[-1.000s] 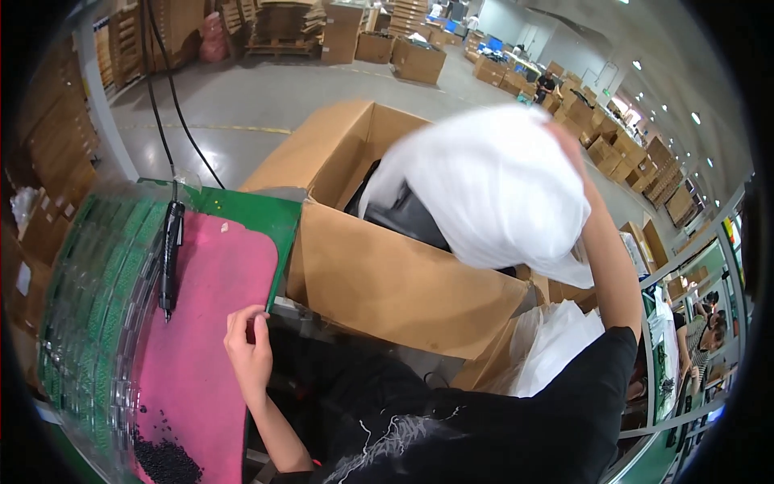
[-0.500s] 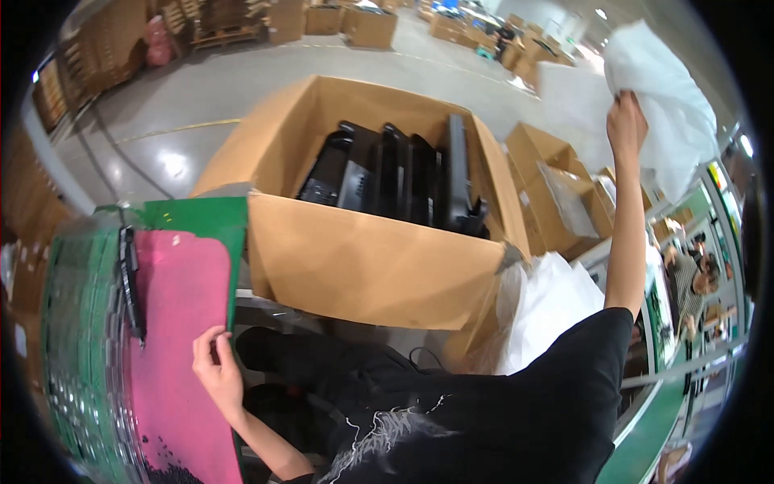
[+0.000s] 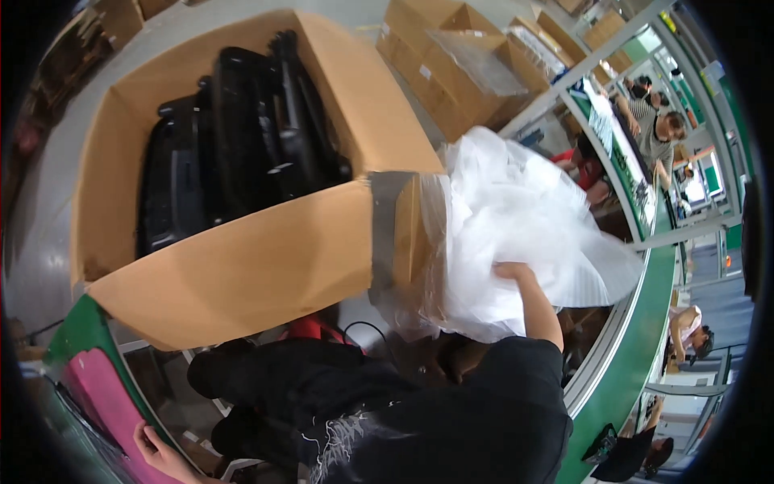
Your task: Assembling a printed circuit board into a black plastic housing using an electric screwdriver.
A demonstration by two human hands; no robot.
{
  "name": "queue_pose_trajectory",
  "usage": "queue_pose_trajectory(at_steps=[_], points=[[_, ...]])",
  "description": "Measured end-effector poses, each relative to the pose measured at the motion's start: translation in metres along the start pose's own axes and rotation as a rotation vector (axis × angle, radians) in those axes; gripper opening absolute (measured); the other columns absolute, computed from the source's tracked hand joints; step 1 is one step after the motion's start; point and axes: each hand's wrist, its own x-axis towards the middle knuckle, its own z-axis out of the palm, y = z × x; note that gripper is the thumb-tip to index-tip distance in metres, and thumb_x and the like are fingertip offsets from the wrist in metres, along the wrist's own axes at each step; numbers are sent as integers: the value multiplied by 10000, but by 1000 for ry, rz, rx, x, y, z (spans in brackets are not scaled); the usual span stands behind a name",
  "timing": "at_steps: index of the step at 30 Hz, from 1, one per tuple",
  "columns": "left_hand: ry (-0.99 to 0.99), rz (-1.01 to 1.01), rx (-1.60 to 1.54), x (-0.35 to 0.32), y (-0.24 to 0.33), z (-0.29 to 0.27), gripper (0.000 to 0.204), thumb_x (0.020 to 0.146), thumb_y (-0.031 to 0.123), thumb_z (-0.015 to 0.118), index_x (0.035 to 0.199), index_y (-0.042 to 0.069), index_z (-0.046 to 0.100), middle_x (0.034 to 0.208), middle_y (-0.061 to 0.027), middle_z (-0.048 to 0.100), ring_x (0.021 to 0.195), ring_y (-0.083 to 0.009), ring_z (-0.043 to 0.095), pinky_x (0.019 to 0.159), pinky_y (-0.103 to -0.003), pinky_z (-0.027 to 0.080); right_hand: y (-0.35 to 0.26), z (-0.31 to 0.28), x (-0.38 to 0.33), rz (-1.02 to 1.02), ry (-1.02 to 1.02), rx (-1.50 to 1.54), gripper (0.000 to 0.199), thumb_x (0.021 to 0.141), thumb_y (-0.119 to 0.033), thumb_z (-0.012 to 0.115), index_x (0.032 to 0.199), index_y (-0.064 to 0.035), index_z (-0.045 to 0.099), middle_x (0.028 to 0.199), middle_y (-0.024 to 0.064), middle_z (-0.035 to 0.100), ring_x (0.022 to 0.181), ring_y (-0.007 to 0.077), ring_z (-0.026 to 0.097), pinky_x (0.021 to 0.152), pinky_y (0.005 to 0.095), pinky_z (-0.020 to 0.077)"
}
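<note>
My right hand (image 3: 520, 278) is closed on a thin white foam packing sheet (image 3: 597, 262), its fingertips partly buried. It presses into a heap of white foam sheets (image 3: 508, 189) in a clear plastic liner (image 3: 435, 242). The liner hangs over a cardboard box (image 3: 408, 230) at my right. My left hand (image 3: 161, 458) rests open, fingers slightly curled, at the edge of a pink mat (image 3: 101, 387). A large open carton (image 3: 242, 266) stands ahead of me, with several glossy black plastic panels (image 3: 250, 129) upright in it.
Left of me, the pink mat lies on a green-topped table (image 3: 76, 327). Open cartons (image 3: 451, 68) stand beyond on the floor. A long green workbench (image 3: 621, 355) with a metal frame runs along the right, where other people (image 3: 665, 137) sit.
My right hand has come down from high on the right, bringing the white foam sheet to the heap. The view has swung right. My left hand stays by the mat's edge.
</note>
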Motion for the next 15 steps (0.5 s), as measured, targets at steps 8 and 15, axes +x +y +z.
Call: queue_pose_trajectory(at_steps=[8, 15], points=[[-93, -27, 110, 14, -25, -10, 221, 963, 171, 521, 1040, -17, 609, 991, -72, 615, 931, -188, 543, 880, -303, 428, -24, 118, 151, -92, -289, 92, 504, 898, -397, 465, 1309, -117, 550, 1330, 130, 553, 1284, 328, 453, 1121, 414, 286], [-54, -156, -25, 15, -16, -24, 191, 927, 115, 521, 1048, 15, 630, 982, -33, 605, 919, -167, 538, 857, -282, 437, -121, 199, 206, -161, -450, 186, 494, 897, -393, 478, 1296, -113, 560, 1310, 132, 566, 1269, 328, 468, 1109, 413, 304]])
